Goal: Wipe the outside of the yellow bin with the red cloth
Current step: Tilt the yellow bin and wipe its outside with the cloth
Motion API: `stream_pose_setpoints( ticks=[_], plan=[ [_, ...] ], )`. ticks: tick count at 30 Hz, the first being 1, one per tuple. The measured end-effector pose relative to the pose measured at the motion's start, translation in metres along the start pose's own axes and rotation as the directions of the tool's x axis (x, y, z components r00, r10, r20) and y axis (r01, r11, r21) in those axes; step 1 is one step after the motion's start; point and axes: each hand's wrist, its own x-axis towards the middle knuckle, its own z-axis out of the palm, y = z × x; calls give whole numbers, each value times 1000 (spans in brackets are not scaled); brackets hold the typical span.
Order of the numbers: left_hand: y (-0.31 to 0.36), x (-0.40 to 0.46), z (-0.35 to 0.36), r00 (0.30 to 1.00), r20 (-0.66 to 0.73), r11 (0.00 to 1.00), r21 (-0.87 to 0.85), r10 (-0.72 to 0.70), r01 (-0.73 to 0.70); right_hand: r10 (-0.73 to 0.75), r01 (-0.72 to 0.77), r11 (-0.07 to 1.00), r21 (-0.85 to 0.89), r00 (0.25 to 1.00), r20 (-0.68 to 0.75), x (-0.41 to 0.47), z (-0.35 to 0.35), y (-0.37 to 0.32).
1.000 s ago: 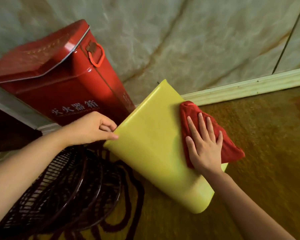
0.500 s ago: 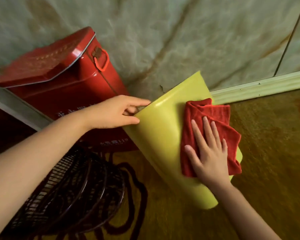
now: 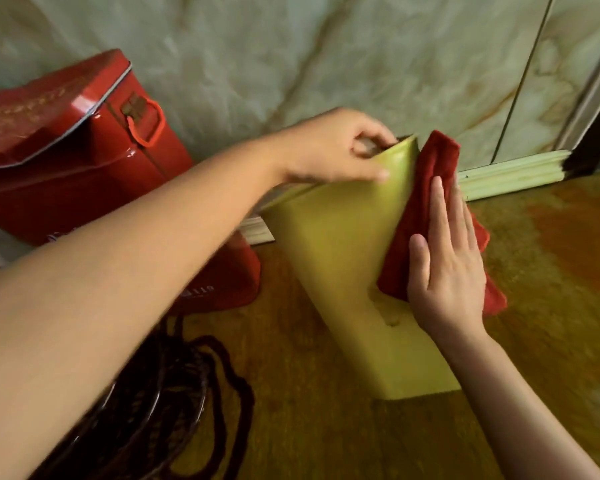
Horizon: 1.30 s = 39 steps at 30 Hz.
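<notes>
The yellow bin (image 3: pixel 340 258) stands tilted on the floor in the middle of the view, its base near me and its rim towards the wall. My left hand (image 3: pixel 333 150) grips the rim at the top, thumb on the outer wall. My right hand (image 3: pixel 447 268) lies flat with fingers spread on the red cloth (image 3: pixel 426 188), pressing it against the bin's right side. The cloth hangs past the bin's right edge. A wet mark shows on the bin's wall just left of my right hand.
A red metal box (image 3: pixel 84 161) with a handle stands at the left against the marble wall (image 3: pixel 291 57). A dark fan guard and coiled cord (image 3: pixel 174 393) lie at the lower left. A pale skirting board (image 3: pixel 513 174) runs behind the bin. The floor (image 3: pixel 551 271) is brown.
The bin has turned more upright and swung to the right. My left hand slid up along the rim to its top corner. My right hand and cloth moved to the bin's right side.
</notes>
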Motion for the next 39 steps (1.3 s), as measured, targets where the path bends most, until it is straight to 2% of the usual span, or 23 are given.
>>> stream_pose_setpoints(
  ticks=[2,3,6,8,10,13,20,22,25,27,31,33,35,37,39],
  plan=[
    [-29,-21,-2,997,53,987,155,-62,53,6,-7,1000,26,1000,23,3,0,19],
    [-44,-32,-2,991,55,982,148,-123,114,23,-23,999,38,999,25,3,0,24],
    [-58,-46,7,976,34,968,-128,-215,218,57,-57,998,-8,998,11,6,6,16],
    [-55,-39,8,972,-40,954,-205,-233,220,61,-59,996,-72,998,30,2,12,-3],
    [-48,-31,7,970,-61,944,-251,-236,214,-4,14,995,-101,995,96,-13,22,-20],
    [-46,-27,5,970,-11,927,-298,-244,230,-110,126,987,-96,981,160,-31,27,-25],
    [-34,-16,8,973,20,909,-352,-231,223,-73,98,985,-145,982,172,7,27,-10],
    [-33,-13,10,974,17,912,-348,-226,218,16,3,993,-117,987,158,-2,26,13],
    [-36,-15,9,967,-9,887,-400,-256,231,321,-321,947,-28,932,169,-26,20,49],
    [-36,-14,10,964,-16,878,-417,-265,234,377,-378,925,-28,910,173,-31,21,43],
    [-25,-5,13,968,-14,890,-395,-252,226,77,-76,997,-13,983,165,0,30,-16],
    [-25,-3,14,961,-16,871,-426,-278,245,23,-23,1000,1,986,166,18,30,-16],
    [-27,-3,15,950,-32,853,-450,-310,263,155,-164,986,39,973,174,18,29,15],
    [-28,-1,17,939,-50,851,-439,-341,286,395,-409,910,67,905,161,-6,26,51],
    [-21,3,20,937,-68,874,-389,-341,290,486,-500,861,93,863,134,-34,22,54]
  ],
)
